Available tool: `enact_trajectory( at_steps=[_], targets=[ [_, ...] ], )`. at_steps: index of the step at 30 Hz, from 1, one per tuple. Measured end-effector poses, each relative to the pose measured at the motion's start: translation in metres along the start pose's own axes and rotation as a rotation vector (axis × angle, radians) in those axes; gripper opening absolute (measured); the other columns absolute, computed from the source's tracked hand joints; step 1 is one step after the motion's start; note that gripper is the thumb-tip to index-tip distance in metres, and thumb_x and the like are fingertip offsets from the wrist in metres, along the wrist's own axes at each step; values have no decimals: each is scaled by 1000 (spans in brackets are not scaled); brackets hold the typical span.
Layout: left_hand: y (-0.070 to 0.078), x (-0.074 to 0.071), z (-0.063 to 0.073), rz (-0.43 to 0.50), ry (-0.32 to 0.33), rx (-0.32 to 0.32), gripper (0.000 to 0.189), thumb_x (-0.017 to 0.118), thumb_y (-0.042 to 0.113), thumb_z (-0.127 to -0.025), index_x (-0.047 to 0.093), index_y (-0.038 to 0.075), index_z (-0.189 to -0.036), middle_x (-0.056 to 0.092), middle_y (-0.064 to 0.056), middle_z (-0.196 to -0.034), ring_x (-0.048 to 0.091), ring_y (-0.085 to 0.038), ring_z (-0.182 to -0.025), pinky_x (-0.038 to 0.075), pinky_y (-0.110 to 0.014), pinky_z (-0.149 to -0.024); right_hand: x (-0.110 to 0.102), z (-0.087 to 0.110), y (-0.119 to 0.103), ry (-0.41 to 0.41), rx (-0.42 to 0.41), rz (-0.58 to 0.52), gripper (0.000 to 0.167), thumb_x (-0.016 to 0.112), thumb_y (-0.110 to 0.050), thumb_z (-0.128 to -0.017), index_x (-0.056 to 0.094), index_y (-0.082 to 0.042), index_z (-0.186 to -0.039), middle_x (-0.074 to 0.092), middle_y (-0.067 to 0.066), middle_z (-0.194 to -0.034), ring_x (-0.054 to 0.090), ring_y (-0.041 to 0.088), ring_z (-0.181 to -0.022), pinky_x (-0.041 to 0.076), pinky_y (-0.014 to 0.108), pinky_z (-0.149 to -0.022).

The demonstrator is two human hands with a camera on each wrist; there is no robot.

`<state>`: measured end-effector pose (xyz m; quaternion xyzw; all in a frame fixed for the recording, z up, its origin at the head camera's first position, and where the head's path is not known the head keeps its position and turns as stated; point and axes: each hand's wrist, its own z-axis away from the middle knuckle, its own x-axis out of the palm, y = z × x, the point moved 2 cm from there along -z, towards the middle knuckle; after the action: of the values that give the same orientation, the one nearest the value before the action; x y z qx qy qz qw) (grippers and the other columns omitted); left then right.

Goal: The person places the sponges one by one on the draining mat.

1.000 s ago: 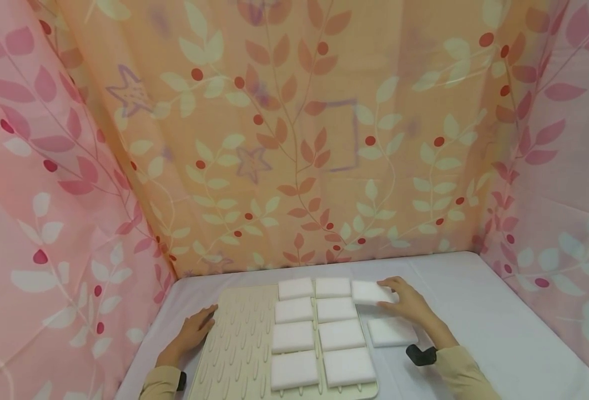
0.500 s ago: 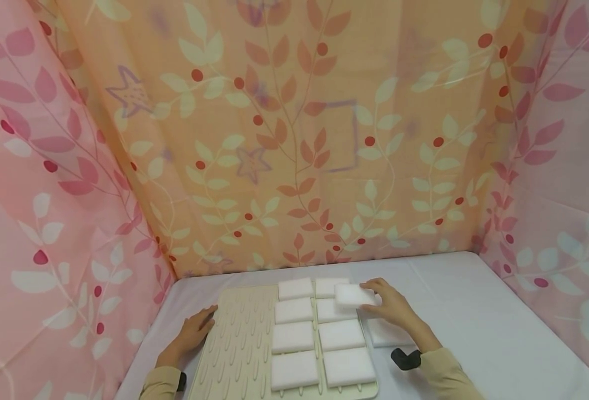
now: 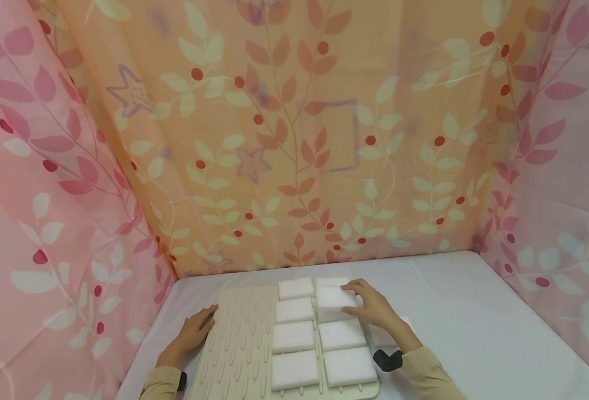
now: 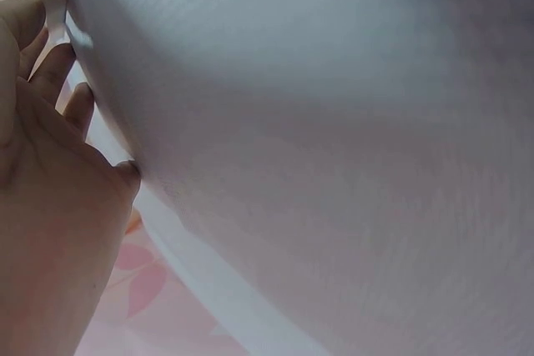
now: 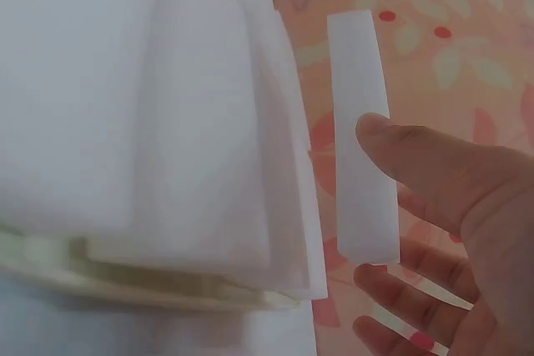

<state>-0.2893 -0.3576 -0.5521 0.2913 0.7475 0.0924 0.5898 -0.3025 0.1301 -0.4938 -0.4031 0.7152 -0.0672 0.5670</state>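
My right hand [image 3: 374, 304] pinches a white sponge block [image 3: 330, 303] between thumb and fingers. It overlaps the right column of sponges in the head view, covering the second one from the back. From the right wrist the held sponge [image 5: 359, 172] shows edge-on, apart from the sponges on the mat, with the thumb on its near face. More white sponges [image 3: 295, 370] lie in two columns on the right half of a beige ridged mat [image 3: 239, 333]. My left hand [image 3: 194, 333] rests at the mat's left edge, fingers loosely extended; its fingertips also show in the left wrist view.
Another white sponge [image 3: 380, 335] lies on the white-covered table [image 3: 479, 316] right of the mat, mostly hidden by my right forearm. Floral curtains [image 3: 294, 139] enclose the table at the back and both sides. The mat's left half shows its bare ridges.
My right hand has carried the sponge leftward, from beside the mat's back right corner to over the right column. The left hand and the mat have stayed put.
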Motion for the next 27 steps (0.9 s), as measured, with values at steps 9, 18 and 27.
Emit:
enact_trajectory(
  at_steps=[9,18,27],
  targets=[
    [0,0,1,-2,17,13,39,55,12,-91,52,-3,-127,53,-26,-127,42,-52,-120,18,-77,-88,14,-9,-14,0,-60,19,53,76,-36,-74,61,-14,-120,55,0,-117,58,19,-99,50,38,-77],
    [2,-3,0,0,-7,2,40,54,12,-92,51,-3,-128,52,-27,-128,40,-52,-121,17,-77,-88,31,-12,-32,-34,-80,-17,51,74,-37,-76,61,-15,-120,55,-1,-119,58,19,-100,50,38,-78],
    [-3,1,1,43,36,41,41,53,19,-92,51,1,-130,52,-27,-127,40,-55,-119,14,-79,-86,42,-15,-47,-26,-107,-3,51,74,-37,-76,61,-15,-120,55,-3,-117,57,15,-94,49,31,-73]
  ],
)
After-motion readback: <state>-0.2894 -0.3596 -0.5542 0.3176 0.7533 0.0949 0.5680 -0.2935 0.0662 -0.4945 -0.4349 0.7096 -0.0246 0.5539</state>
